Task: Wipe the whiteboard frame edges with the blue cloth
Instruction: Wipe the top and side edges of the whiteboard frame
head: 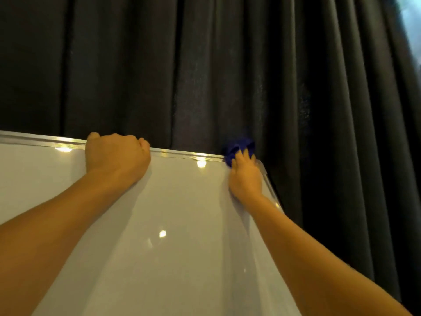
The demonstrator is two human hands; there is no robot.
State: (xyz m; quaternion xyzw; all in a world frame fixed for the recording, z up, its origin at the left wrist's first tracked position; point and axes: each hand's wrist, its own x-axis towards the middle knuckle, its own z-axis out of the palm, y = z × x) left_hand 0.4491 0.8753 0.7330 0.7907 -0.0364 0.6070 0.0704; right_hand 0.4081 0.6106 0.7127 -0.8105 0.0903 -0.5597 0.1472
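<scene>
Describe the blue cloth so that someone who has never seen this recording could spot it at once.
Start at the big whiteboard standing before the dark curtain. Follow its shiny metal top frame edge rightward to the upper right corner, where the right hand presses a bunched cloth. It is the only vivid blue thing among white, silver and black.

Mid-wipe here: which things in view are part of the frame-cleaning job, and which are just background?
Job: blue cloth, whiteboard frame, right hand pressing the cloth at the top right corner, left hand gripping the top edge.
Background: dark curtain, window sliver.
</scene>
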